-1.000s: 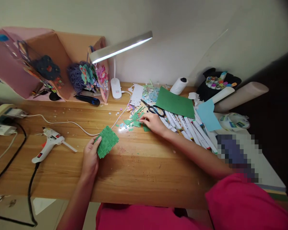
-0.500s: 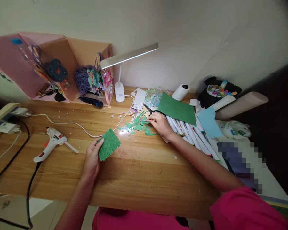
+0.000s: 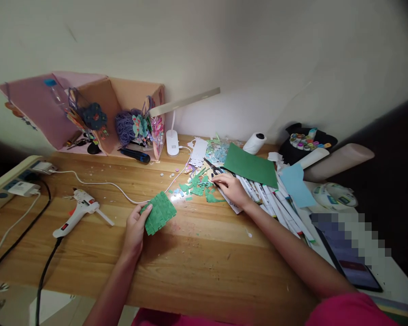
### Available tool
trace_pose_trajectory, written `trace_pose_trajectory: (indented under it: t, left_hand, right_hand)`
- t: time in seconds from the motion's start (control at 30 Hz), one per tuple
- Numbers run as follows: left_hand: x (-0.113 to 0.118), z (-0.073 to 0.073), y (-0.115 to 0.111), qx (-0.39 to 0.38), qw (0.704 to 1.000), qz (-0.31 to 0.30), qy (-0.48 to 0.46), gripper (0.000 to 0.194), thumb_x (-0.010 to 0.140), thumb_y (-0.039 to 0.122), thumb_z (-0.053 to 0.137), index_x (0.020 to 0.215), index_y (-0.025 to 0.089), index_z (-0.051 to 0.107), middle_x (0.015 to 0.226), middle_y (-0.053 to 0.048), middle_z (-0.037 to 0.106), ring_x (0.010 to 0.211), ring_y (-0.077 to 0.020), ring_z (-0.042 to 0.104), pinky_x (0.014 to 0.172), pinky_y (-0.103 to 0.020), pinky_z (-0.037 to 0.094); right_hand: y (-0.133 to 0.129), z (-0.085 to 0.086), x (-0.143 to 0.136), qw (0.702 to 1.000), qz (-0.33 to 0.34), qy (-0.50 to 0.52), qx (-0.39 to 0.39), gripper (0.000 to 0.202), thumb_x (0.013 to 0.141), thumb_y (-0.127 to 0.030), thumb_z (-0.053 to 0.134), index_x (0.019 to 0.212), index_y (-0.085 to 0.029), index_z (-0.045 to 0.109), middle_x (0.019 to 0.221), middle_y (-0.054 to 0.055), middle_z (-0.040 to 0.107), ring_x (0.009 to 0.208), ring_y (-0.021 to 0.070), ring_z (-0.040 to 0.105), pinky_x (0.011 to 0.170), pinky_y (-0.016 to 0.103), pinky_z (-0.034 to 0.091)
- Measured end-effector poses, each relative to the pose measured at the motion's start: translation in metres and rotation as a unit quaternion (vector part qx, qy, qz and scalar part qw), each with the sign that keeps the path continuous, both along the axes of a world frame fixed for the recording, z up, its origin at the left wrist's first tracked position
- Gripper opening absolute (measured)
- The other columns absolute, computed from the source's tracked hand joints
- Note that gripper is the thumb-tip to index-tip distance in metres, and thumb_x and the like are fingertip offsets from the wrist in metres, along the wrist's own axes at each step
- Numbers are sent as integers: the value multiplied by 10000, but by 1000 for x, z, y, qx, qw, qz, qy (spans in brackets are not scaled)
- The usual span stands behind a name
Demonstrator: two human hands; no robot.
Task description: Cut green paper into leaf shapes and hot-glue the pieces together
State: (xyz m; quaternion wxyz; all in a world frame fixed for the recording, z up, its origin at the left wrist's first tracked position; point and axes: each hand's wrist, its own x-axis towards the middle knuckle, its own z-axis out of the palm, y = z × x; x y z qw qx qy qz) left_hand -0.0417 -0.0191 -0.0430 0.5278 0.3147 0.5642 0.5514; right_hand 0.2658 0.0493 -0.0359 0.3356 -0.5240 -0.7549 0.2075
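Note:
A green mat of woven paper strips (image 3: 159, 213) is held by one side between thumb and fingers of my left hand (image 3: 136, 226), just above the wooden table. My right hand (image 3: 231, 186) is at the right end of a pile of green paper scraps (image 3: 197, 184), fingers bent and tips close together. Whether a small piece is between those fingertips I cannot make out. Black scissors (image 3: 213, 166) lie right behind that hand, partly among scraps. A sheet of green card (image 3: 250, 165) rests behind it, on top of several white markers (image 3: 270, 199).
A white glue gun (image 3: 76, 213) lies at left beside a power strip (image 3: 15, 181) with cables. Behind stand a pink box (image 3: 134, 93) holding purple yarn and a desk lamp (image 3: 172, 144). A blue cutter (image 3: 135, 155), thread spool (image 3: 255, 143) and tablet (image 3: 347, 253) are also here.
The view has shifted, so most things appear lower. My left hand has turned the woven mat a little. The fingers of my right hand have drawn closer together over the scraps.

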Motion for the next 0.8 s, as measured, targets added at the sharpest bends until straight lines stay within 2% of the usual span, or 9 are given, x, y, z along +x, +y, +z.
trace_pose_trajectory:
  t: [0.07,0.13,0.2,0.27,0.33,0.43,0.5,0.57,0.8]
  left_hand:
    - [1,-2,0,5,1000,-6,16,381,598,419,761,843,148,650,817,-22,674,712,-146,602,647,-210,464]
    - [1,-3,-1,11,999,-14,29,378,604,419,757,846,148,654,820,-22,674,720,-150,600,652,-212,460]
    - [1,-4,-1,14,999,-20,36,369,606,418,754,845,154,658,816,-16,675,719,-146,596,658,-209,455]
    - [1,-5,0,17,999,-23,38,359,613,417,750,844,159,658,810,-8,672,716,-139,591,661,-205,452]
    - [1,-6,0,17,999,-23,37,348,622,415,743,842,161,653,810,-4,668,712,-134,586,658,-202,449]
    - [1,-6,1,17,999,-20,37,348,623,413,741,844,160,649,816,-5,665,712,-135,585,656,-203,448]
    - [1,-6,2,16,999,-21,38,355,618,415,743,849,160,653,819,-6,668,709,-135,588,654,-204,447]
    - [2,-6,2,16,999,-22,40,360,613,415,747,851,160,658,819,-4,672,707,-133,589,655,-202,446]
    - [2,-6,2,20,999,-17,37,351,620,407,743,849,155,654,801,-2,667,685,-126,589,639,-199,450]
  right_hand:
    - [-4,7,1,999,31,-2,-11,280,863,-106,445,944,-208,693,1096,91,646,1047,217,586,922,417,443]
    - [-15,18,5,997,67,-9,-33,249,881,-148,462,975,-199,686,1122,103,615,1072,217,561,942,422,421]
    - [-33,29,11,988,133,-26,-77,151,851,-223,564,906,-193,702,1003,81,631,954,198,598,867,370,465]
    - [-56,36,17,959,239,-51,-143,61,752,-266,699,765,-211,720,818,12,640,752,143,628,695,254,507]
    - [-80,37,21,930,309,-72,-188,61,690,-243,758,736,-214,730,737,-19,628,655,107,620,599,189,487]
    - [-107,30,21,922,318,-101,-199,62,763,-217,699,811,-187,725,787,15,627,710,122,616,617,203,467]
    - [-117,24,19,922,313,-121,-192,98,833,-204,618,815,-192,714,811,30,625,758,139,606,654,228,452]
    - [-120,21,16,921,313,-142,-181,154,864,-176,561,808,-199,702,810,33,621,761,147,590,654,241,432]
    - [-115,19,9,921,313,-184,-141,172,849,-101,509,811,-196,648,790,30,593,697,161,525,604,259,386]
